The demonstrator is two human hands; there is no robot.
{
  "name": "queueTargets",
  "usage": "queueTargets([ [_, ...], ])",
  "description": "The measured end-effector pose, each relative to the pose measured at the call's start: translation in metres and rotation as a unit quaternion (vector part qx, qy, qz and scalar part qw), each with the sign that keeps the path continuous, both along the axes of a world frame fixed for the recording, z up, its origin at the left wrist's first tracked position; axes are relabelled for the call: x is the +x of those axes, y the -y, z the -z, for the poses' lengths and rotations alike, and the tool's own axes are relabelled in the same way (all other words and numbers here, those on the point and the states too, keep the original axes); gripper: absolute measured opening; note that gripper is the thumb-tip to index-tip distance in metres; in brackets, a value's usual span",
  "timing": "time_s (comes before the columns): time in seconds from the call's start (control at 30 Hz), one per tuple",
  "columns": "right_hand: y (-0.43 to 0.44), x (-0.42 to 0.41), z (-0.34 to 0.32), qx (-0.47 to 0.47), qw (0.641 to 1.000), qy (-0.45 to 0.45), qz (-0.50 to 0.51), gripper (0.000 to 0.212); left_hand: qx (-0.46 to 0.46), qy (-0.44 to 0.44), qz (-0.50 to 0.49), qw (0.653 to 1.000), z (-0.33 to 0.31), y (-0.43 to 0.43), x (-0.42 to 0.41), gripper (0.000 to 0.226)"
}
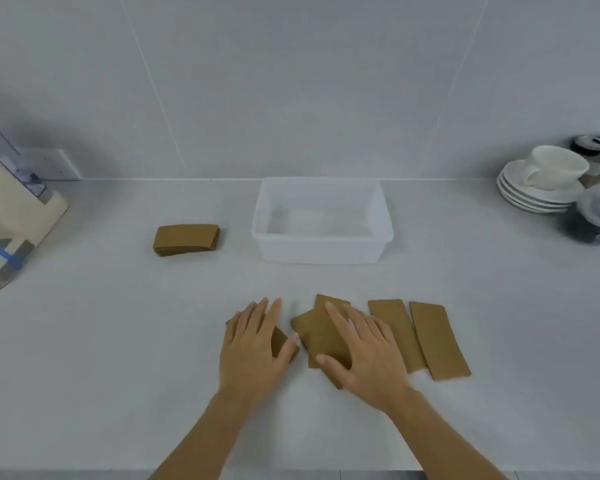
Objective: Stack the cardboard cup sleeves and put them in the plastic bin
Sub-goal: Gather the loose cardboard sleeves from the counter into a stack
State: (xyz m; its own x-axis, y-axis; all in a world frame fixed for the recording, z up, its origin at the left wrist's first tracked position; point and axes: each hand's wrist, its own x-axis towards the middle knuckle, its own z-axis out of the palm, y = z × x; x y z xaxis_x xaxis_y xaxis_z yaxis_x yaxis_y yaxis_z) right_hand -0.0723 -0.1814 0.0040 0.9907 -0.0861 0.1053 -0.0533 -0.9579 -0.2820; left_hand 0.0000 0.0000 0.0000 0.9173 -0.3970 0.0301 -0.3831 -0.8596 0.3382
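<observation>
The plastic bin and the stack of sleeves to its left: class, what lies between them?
Nothing: in the head view, only bare countertop separates the plastic bin from the stack of sleeves.

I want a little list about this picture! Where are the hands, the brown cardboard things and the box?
left hand: flat on one sleeve
right hand: flat on overlapping sleeves
loose sleeves: two lying flat to the right, side by side
stack: tidy pile, left of the bin
bin: clear plastic, no sleeves inside yet
counter: grey, everything rests on it
cup and saucers: far right, by the wall
</observation>
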Motion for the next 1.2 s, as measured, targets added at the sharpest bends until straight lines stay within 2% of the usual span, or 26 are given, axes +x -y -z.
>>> queueTargets([
  [0.27, -0.005, -0.004, 0.009, -0.024, 1.0, -0.012, 0.007, 0.066, 0.033, 0.007, -0.008, 0.999, 0.018, -0.006, -0.003, 0.078],
  [0.5, -0.008, -0.004, 0.006, -0.03, 0.999, -0.021, 0.002, 0.05, 0.05, 0.01, -0.002, 0.999, 0.017, -0.006, -0.003, 0.075],
  [0.67, -0.008, 0.003, -0.007, -0.065, 0.996, -0.065, 0.006, 0.045, 0.021, -0.031, 0.007, 0.999, 0.013, -0.007, -0.001, 0.095],
  [0.77, -0.008, 0.009, -0.017, -0.034, 0.995, -0.09, -0.003, 0.045, 0.032, -0.082, 0.021, 0.996, 0.0, -0.008, 0.004, 0.08],
  [0.83, -0.006, 0.013, -0.025, 0.014, 0.994, -0.109, 0.001, 0.047, -0.011, -0.1, 0.012, 0.995, -0.013, -0.007, 0.008, 0.069],
  [0.9, -0.009, 0.018, -0.037, 0.073, 0.991, -0.109, 0.02, 0.049, -0.136, -0.112, -0.038, 0.984, -0.027, -0.003, 0.01, 0.056],
  [0.93, -0.01, 0.02, -0.043, 0.102, 0.989, -0.102, 0.029, 0.05, -0.217, -0.142, -0.073, 0.963, -0.035, 0.0, 0.011, 0.047],
  [0.97, -0.013, 0.021, -0.048, 0.127, 0.987, -0.094, 0.035, 0.052, -0.3, -0.196, -0.106, 0.927, -0.042, 0.004, 0.011, 0.039],
  [1.03, -0.02, 0.025, -0.056, 0.166, 0.982, -0.081, 0.04, 0.054, -0.452, -0.301, -0.167, 0.823, -0.052, 0.013, 0.011, 0.03],
  [1.1, -0.029, 0.027, -0.06, 0.195, 0.978, -0.064, 0.04, 0.053, -0.548, -0.386, -0.212, 0.711, -0.054, 0.017, 0.012, 0.04],
  [1.2, -0.044, 0.026, -0.063, 0.236, 0.97, -0.045, 0.042, 0.052, -0.634, -0.496, -0.23, 0.547, -0.052, 0.017, 0.011, 0.061],
])
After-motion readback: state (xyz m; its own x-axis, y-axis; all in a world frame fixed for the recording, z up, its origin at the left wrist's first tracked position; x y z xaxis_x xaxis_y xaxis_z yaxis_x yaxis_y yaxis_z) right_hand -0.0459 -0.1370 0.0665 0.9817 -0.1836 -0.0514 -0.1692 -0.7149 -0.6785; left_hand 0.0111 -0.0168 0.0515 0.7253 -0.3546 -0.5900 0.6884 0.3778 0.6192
